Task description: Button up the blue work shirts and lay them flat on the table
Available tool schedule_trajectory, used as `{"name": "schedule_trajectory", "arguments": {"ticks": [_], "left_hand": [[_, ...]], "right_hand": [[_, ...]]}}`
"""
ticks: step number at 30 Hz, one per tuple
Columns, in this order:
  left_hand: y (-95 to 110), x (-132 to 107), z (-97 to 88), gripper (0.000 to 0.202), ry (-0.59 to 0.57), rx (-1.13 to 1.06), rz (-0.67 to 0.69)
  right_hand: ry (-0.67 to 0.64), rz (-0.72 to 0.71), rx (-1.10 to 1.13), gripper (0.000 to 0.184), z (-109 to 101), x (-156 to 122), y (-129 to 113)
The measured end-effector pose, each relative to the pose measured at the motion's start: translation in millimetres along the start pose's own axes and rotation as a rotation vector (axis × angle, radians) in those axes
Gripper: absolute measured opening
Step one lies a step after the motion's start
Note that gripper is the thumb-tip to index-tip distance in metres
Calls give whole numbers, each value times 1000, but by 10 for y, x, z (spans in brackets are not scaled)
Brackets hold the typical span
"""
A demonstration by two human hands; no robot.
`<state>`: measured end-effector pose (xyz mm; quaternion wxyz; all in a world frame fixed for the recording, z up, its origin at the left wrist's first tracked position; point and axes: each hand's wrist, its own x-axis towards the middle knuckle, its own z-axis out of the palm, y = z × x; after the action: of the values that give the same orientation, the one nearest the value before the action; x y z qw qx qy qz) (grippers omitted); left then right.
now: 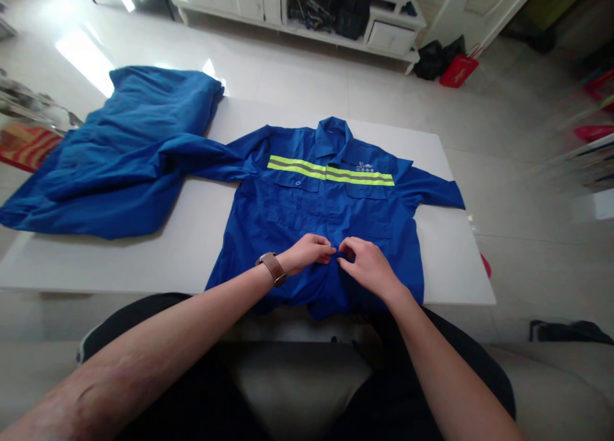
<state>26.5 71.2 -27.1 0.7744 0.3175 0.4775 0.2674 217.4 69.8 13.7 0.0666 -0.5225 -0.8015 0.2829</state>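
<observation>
A blue work jacket (297, 204) with a yellow-and-grey reflective band across the chest lies front up, its collar pointing away from me. Its sleeves spread to both sides, and the left-hand one reaches the folded blue clothing. My left hand (309, 250), with a brown-strapped watch at the wrist, pinches the front edge of the jacket below the chest pockets. Close beside it, my right hand (367, 262) has thumb and fingers curled on the same front opening. Whatever small part sits between the fingertips, perhaps a button, is too small to make out.
The jacket lies on a white table (455, 262). Folded blue clothing (144, 121) is piled at the table's left. Past the far edge stand a white cabinet (249, 2), a red bag (459, 70) and black bags (429, 60) on the tiled floor.
</observation>
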Motion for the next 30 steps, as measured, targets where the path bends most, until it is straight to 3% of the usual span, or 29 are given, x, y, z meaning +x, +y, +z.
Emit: {"name": "schedule_trajectory", "arguments": {"ticks": [13, 19, 24, 30], "left_hand": [[16, -22, 37, 22, 89, -127, -54], [-33, 5, 20, 30, 51, -243, -106], [-2, 0, 30, 21, 44, -240, -98], [-17, 12, 28, 31, 64, -245, -110]], "right_hand": [[2, -7, 13, 4, 20, 2, 8], [31, -22, 41, 4, 26, 17, 17], [28, -15, 7, 6, 21, 12, 4], [38, -11, -6, 6, 17, -2, -7]]}}
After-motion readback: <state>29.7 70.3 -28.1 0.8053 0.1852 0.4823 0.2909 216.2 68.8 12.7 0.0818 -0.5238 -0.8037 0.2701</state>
